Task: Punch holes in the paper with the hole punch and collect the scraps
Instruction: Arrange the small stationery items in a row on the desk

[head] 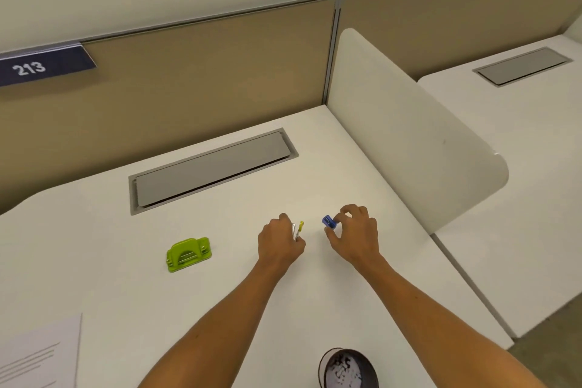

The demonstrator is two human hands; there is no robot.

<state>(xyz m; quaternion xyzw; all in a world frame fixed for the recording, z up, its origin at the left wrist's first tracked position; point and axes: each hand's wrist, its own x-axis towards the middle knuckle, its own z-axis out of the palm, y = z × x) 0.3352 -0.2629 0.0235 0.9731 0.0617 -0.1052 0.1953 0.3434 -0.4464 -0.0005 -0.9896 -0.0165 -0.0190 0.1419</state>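
Observation:
A green hole punch (pixel 188 254) stands on the white desk (pixel 126 277), left of both hands. My left hand (pixel 278 244) grips a small silver and yellow object (pixel 298 229), perhaps a small punch. My right hand (pixel 354 235) pinches a small blue object (pixel 329 221) between thumb and fingers, just above the desk. A sheet of paper with printed lines (pixel 37 356) lies at the near left corner. A dark round bowl (pixel 346 368) holding white paper scraps sits at the near edge, between my forearms.
A grey cable hatch (pixel 211 167) is set into the desk behind the hands. A white divider panel (pixel 409 148) rises on the right, a tan partition (pixel 189 79) at the back. A neighbouring desk (pixel 519 151) lies beyond the divider.

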